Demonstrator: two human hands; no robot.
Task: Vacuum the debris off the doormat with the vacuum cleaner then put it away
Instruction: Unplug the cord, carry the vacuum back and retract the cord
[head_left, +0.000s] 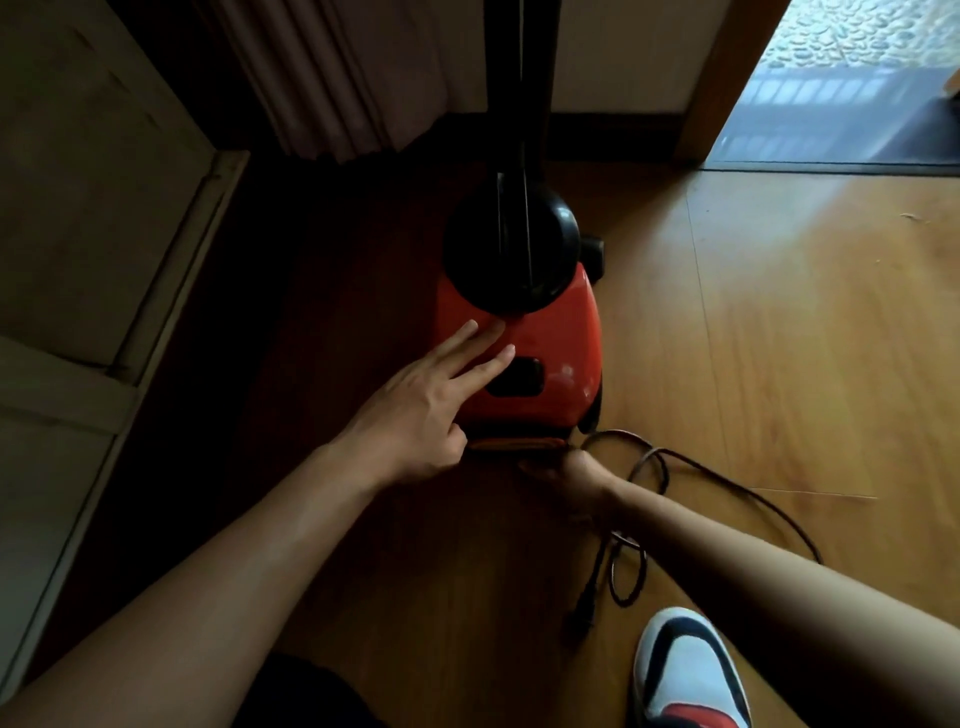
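The left hand (415, 410) lays its fingers (483, 364) straight and flat on the red vacuum cleaner (561, 343), which stands on the floor (779, 312). At its five o'clock the right hand (571, 475) reaches the rear edge where the cord (727, 480) starts; its grip cannot be told. Best keep the body pinned and gather the loose loops evenly toward the plug (582, 618). No bin shows.

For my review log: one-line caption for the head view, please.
Left hand flat on the red vacuum cleaner, right hand at its rear base beside the loose cord.
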